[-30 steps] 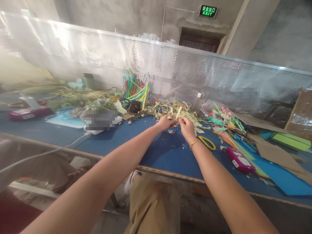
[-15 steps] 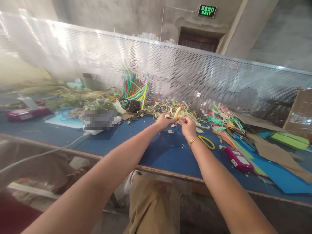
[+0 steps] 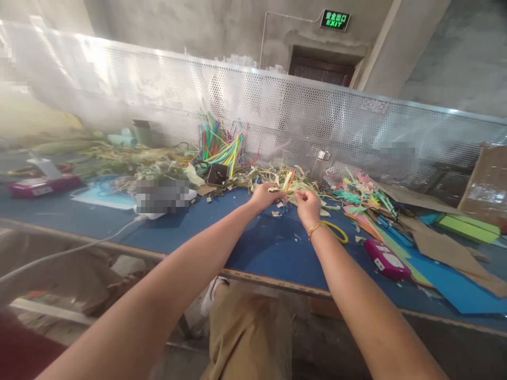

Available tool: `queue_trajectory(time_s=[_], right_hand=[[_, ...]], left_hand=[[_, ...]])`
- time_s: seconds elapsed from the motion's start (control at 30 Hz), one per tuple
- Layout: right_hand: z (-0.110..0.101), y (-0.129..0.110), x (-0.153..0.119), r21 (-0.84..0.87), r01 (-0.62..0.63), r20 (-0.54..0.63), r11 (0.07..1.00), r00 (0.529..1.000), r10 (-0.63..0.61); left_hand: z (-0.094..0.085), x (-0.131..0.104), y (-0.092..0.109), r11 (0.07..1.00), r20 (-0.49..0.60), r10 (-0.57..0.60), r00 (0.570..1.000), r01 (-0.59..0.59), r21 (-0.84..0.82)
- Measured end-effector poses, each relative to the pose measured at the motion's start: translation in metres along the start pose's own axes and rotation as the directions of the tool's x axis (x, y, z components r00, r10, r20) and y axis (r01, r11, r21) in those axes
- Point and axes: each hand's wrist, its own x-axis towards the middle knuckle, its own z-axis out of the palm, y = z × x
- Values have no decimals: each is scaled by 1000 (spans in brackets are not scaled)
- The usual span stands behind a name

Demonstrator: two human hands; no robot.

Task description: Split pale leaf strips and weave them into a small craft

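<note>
Above the blue tabletop my left hand (image 3: 268, 196) is closed on a pale husk strip (image 3: 289, 180), which stands up from the fingers. An orange pipe cleaner (image 3: 290, 186) curves over and along the strip, its lower end near my fingers. Just to the right, my right hand (image 3: 309, 206) is pinched, thumb against fingertips, with a small gap to the strip. Whatever lies in that pinch is too small to make out. Behind both hands spreads a heap of dry husk pieces (image 3: 257, 177).
Colourful pipe cleaners (image 3: 219, 142) stand at the back. A glass bottle (image 3: 320, 164) is by the perforated metal screen (image 3: 166, 95). To the right lie a yellow ring (image 3: 336, 232), a magenta box (image 3: 387, 259) and coloured sheets (image 3: 451, 282). A white power strip (image 3: 152, 212) sits left.
My right hand has moved slightly right, away from the husk strip and the orange pipe cleaner. My left hand still holds the strip, a little further left.
</note>
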Motion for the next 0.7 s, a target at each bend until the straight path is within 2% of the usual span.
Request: queue_trajectory(time_s=[0.1, 0.17, 0.23, 0.33, 0.47, 0.6, 0.7], right_hand=[[-5, -7, -3, -165, 139, -23, 977, 989, -144], [-7, -17, -6, -256, 277, -39, 926, 954, -296], [-8, -29, -10, -270, 399, -1, 876, 910, -414], [-4, -45, -20, -185, 483, 114, 856, 875, -470], [4, -52, -31, -85, 458, 181, 885, 881, -438], [8, -43, -29, -5, 267, 73, 964, 961, -266], [8, -36, -24, 52, 164, 4, 985, 986, -165]], left_hand=[[-2, 4, -5, 995, 43, 83, 996, -85, 47], [-3, 5, -6, 987, 64, 141, 988, -146, 74], [-3, 4, -5, 975, 54, 179, 982, -185, 124], [-4, 1, -3, 950, 16, 201, 979, -199, 242], [-4, -1, -7, 899, 42, 240, 970, -239, 368], [-5, 1, -10, 857, 72, 250, 966, -255, 449], [-6, 1, -8, 831, 97, 264, 960, -277, 482]])
